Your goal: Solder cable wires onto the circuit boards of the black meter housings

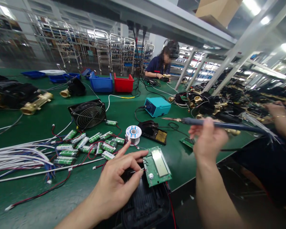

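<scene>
My left hand [119, 178] rests at the near edge of the green mat, its fingertips pinching something thin at the left edge of a green circuit board [157, 165] with a blank display. The board lies on a black housing [145, 203]. My right hand [208, 138] is raised above the mat's edge and grips a blue-handled soldering iron [205, 122], tip pointing left, well above the board. A spool of solder wire [133, 133] stands just behind my left hand.
Several green battery cells with red leads [90, 144] and white wires [19, 156] lie to the left. A black fan [88, 114], a teal soldering station [157, 106], an iron stand with sponge [154, 132] and blue and red bins sit behind. Another person's arm [280, 119] works at right; a further person sits at the far end.
</scene>
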The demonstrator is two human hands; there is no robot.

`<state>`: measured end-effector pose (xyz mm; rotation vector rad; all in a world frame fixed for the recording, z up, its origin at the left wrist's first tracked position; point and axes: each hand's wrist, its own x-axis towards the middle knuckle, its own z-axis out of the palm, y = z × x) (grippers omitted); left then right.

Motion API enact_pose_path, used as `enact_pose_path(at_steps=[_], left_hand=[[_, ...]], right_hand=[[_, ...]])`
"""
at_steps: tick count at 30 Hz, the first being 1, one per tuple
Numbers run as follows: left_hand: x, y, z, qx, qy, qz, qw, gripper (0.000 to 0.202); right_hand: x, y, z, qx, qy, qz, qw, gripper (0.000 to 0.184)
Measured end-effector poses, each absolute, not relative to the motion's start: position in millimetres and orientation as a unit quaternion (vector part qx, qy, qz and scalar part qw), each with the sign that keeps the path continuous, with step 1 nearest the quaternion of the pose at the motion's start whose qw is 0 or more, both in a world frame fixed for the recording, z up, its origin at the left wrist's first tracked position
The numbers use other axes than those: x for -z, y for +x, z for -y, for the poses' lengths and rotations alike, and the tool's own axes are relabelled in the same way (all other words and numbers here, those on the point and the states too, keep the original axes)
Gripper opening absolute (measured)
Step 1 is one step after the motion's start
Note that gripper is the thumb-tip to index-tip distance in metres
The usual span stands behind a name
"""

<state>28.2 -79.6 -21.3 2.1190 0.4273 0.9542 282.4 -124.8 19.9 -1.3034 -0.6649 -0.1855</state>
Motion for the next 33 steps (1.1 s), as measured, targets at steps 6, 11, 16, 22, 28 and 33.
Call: enact_pose_path(at_steps=[6, 11, 16, 22, 28, 33], left_hand=[[20.6, 27.4, 78.9, -0.380, 0.833, -0.167, 0.366, 0.019], [20.5, 27.3, 78.6, -0.379, 0.831, -0.164, 0.374, 0.019], [21.5, 27.7, 79.4, -0.380, 0.827, -0.169, 0.378, 0.019], [20.8, 27.7, 78.3, -0.378, 0.820, -0.178, 0.391, 0.018], [20.4, 26.0, 77.8, -0.372, 0.803, -0.194, 0.423, 0.015], [21.2, 26.0, 76.1, -0.374, 0.805, -0.197, 0.416, 0.014]], right_hand=[[-21.3, 230.9, 163.3, 0.058, -0.498, 0.322, 0.803, 0.026], [-10.1, 218.8, 172.4, 0.011, -0.501, 0.323, 0.803, 0.025], [-7.0, 218.6, 174.7, -0.009, -0.511, 0.314, 0.800, 0.026], [-9.2, 216.7, 176.0, -0.004, -0.507, 0.315, 0.802, 0.026], [-12.5, 217.2, 174.8, 0.012, -0.504, 0.306, 0.808, 0.027], [-9.0, 218.8, 176.4, -0.002, -0.502, 0.308, 0.808, 0.027]])
